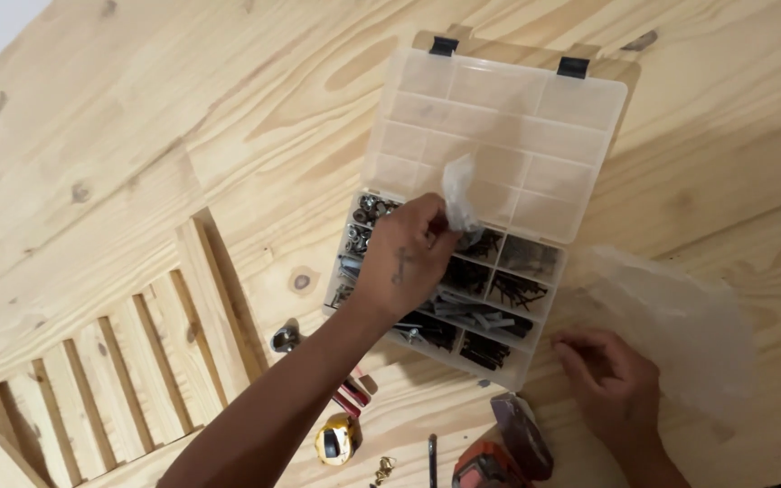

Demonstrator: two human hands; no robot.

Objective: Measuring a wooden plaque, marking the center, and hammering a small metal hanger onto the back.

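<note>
My left fingers [436, 226] pinch a small clear bag [458, 194] by its lower end, so it stands up out of my left hand [409, 258] over the open organizer [445, 289]. I hold it above the middle compartments, so anything that drops lands among the screws [512, 289] rather than on the wood. The lid [499, 136] lies flat behind the tray, its two black latches [573, 67] at the far edge, leaving every compartment open to reach.

My right hand [612, 384] rests flat on the tabletop [137, 136] near its near edge, fingers loosely spread, pressing the edge of a large clear plastic sheet [671, 316] so it stays put; it grips nothing.

Just beside the organizer's near corner lie a yellow tape measure [336, 440] and a red power tool [490, 465]. A slatted wooden frame [110, 380] sits toward the left edge.
</note>
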